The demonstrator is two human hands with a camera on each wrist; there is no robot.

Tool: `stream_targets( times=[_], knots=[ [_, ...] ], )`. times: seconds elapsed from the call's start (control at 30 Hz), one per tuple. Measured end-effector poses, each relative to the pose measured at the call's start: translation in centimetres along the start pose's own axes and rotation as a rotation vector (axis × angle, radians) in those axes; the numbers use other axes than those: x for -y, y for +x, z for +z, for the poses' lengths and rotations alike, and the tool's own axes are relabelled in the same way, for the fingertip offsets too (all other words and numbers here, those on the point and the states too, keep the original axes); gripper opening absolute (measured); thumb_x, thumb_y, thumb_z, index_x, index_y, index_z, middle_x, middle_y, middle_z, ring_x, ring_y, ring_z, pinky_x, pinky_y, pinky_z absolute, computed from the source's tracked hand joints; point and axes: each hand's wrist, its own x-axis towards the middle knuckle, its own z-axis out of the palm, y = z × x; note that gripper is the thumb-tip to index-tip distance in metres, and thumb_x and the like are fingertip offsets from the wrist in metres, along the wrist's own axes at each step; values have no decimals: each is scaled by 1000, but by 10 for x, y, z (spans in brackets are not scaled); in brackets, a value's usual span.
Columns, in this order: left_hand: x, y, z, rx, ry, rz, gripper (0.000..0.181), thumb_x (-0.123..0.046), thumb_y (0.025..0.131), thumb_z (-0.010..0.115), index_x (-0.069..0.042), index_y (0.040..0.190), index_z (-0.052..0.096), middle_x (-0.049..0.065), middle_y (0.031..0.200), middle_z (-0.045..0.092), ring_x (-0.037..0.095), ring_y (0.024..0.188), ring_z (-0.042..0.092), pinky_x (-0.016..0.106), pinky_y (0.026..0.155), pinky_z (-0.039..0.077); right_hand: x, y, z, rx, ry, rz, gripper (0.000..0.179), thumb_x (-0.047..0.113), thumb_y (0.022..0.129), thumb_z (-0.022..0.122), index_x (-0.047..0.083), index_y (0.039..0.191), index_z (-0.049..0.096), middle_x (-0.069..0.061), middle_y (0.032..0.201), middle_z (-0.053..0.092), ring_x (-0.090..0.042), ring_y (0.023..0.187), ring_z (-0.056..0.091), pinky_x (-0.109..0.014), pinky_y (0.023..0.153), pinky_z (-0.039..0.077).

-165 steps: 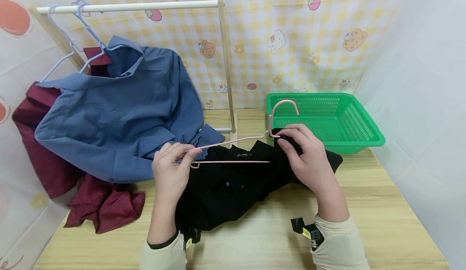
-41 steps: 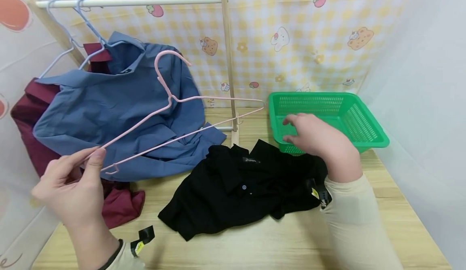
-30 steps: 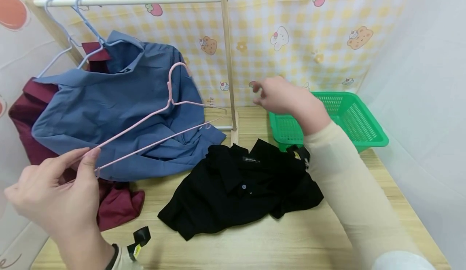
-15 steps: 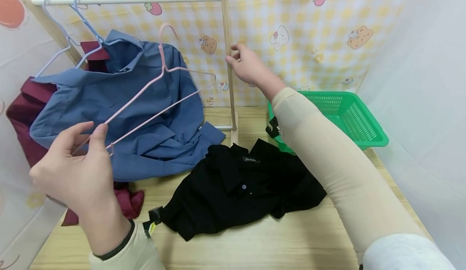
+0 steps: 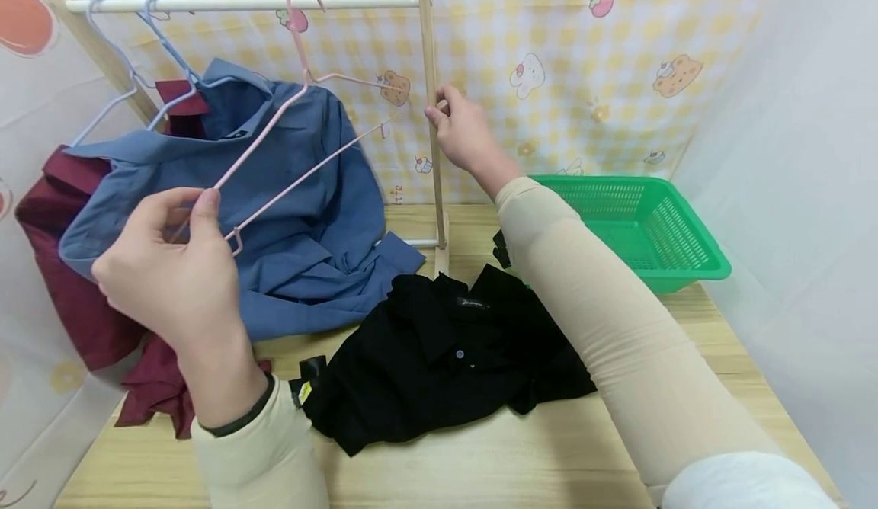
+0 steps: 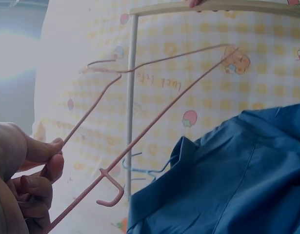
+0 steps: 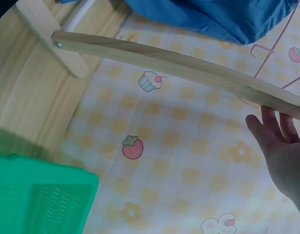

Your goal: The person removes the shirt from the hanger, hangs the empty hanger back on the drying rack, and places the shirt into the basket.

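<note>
My left hand [image 5: 171, 265] pinches one end of a pink clothes hanger [image 5: 299, 44] between thumb and fingers. The hanger is tilted and bare, its hook overlapping the white rail [image 5: 363, 1] of a small clothes rack in the head view. The left wrist view shows the hook off to one side of that rail. Over at the rack's wooden post [image 5: 430, 59], my right hand [image 5: 466, 128] grips the upright with its fingers around it. A black shirt [image 5: 411, 372] with collar and button lies rumpled on the table between my arms.
A blue shirt [image 5: 329, 227] and a maroon shirt [image 5: 75, 280] hang at the rack's left on light blue hangers [image 5: 165, 48], their lower parts reaching the table. Behind my right forearm stands a green plastic basket [image 5: 686, 274]. A patterned cloth [image 5: 562, 29] covers the back wall.
Both hands have let go of the black shirt. My left hand has raised the pink hanger up to the rail. My right hand has moved past the basket onto the rack's post.
</note>
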Motion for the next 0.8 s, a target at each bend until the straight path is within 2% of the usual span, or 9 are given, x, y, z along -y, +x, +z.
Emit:
stream_targets(
  times=[0.1,0.17,0.4,0.53,0.67,0.8],
  knots=[
    [-6,1,6,16,5,32,37,-50,101,70,-18,112,85,8,105,84,-27,65,35,22,91,44,-2,1,3,-25,8,-6,40,35,114,46,16,149,45,-8,145,64,-22,129,63,-33,109,53],
    [-9,2,11,22,14,47,37,-48,102,68,-16,112,84,9,104,83,-26,66,33,26,88,43,-3,1,4,-42,23,-12,39,35,113,47,16,147,47,-8,143,64,-22,126,64,-33,108,54],
    [-25,11,27,56,57,34,39,-50,105,62,-18,117,81,11,99,80,-20,71,29,23,75,31,-5,2,8,-108,60,-40,44,34,113,48,15,153,48,-9,141,66,-22,126,65,-31,107,54],
    [-30,12,35,78,70,33,39,-48,107,60,-18,120,80,12,97,77,-13,76,29,23,72,28,-5,2,9,-119,85,-34,48,33,112,50,15,156,47,-8,143,66,-21,129,65,-30,109,54],
    [-31,9,41,106,81,26,38,-48,107,59,-19,121,79,12,100,78,-2,79,36,25,72,29,-5,1,11,-113,108,-15,50,34,112,51,17,158,46,-8,143,66,-20,129,65,-29,109,54],
    [-31,5,44,128,85,32,39,-49,107,59,-19,122,79,12,106,81,22,85,58,28,72,31,-7,0,11,-116,104,-11,50,35,112,50,19,159,46,-6,142,67,-19,127,65,-30,108,54]
  ],
)
